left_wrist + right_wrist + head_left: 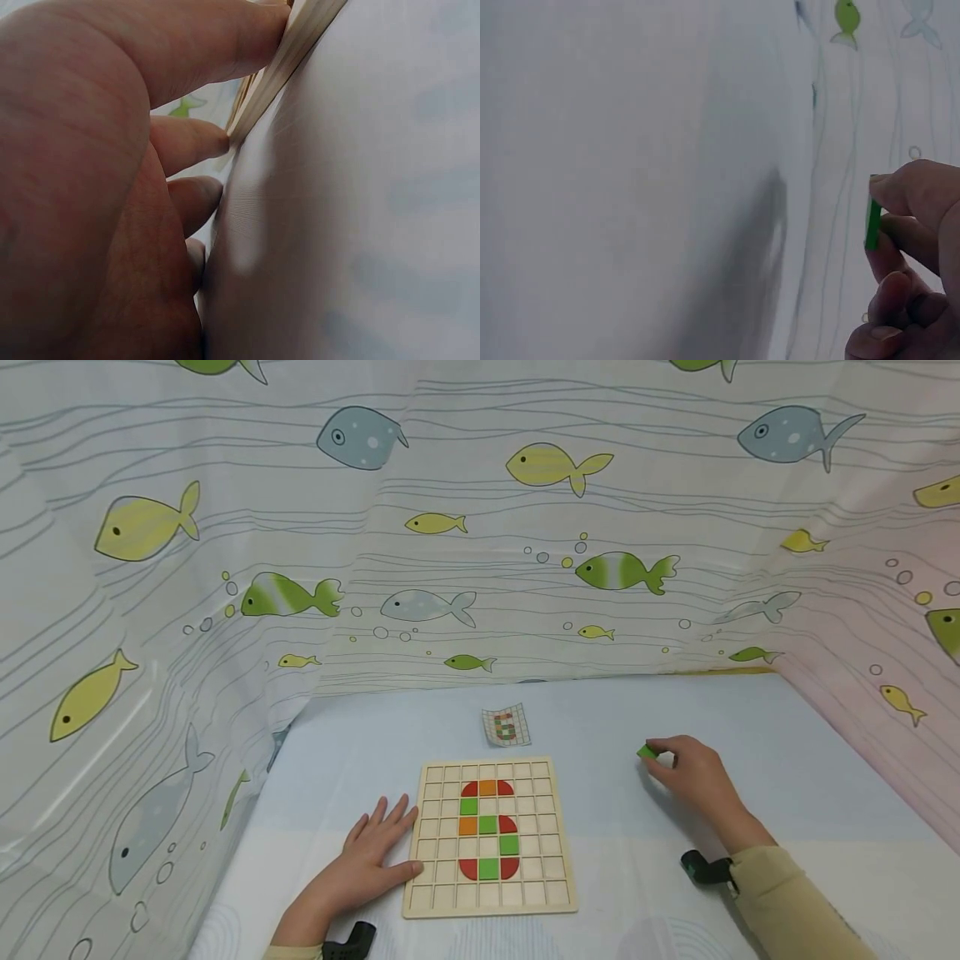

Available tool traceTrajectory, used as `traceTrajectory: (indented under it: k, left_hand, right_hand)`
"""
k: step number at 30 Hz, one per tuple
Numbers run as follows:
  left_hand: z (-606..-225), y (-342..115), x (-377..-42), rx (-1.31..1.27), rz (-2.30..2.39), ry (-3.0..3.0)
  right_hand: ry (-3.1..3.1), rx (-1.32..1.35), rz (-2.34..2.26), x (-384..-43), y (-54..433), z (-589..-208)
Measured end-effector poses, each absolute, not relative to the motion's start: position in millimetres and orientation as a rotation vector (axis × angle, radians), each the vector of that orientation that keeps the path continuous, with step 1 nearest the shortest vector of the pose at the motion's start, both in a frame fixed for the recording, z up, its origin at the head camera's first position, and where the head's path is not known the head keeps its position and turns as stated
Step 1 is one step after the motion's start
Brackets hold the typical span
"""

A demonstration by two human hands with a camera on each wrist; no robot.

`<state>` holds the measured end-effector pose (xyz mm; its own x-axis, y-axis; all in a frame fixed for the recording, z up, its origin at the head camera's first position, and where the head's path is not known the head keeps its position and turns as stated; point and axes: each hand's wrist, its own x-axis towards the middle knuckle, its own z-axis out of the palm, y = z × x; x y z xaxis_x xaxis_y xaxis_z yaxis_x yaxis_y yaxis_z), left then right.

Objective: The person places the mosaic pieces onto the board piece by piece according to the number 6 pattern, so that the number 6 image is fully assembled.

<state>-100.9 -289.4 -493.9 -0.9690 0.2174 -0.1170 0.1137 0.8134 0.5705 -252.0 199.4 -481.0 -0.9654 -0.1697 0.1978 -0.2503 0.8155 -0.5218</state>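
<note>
My right hand pinches a small green square tile between thumb and fingers, to the right of a wooden grid board. In the right wrist view the green tile shows edge-on, held above the table surface. Red, orange and green tiles on the board form a shape like a 5 or an S; the red ones have a rounded corner. My left hand lies with fingers spread at the board's left side. Its thumb and index fingertip touch the board's edge in the left wrist view.
Behind the board lies a small paper card printed with a coloured grid pattern. A pale blue and white cloth covers the table. Fish-printed curtains enclose the back and both sides. A dark wrist device sits at the right cuff.
</note>
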Motion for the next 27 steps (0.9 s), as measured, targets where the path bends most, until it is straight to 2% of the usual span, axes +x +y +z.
traceTrajectory:
  k: [13, 27]
  left_hand:
    - [-493.9, -288.0, -101.6, 0.275, 0.885, 2.834]
    - [-496.5, -288.6, -102.9, 0.248, 0.861, 2.827]
  right_hand:
    - [-2.789, 0.561, 0.860, -229.8, 162.0, -464.9]
    - [-2.776, 0.792, 0.922, -204.1, 119.9, -463.5]
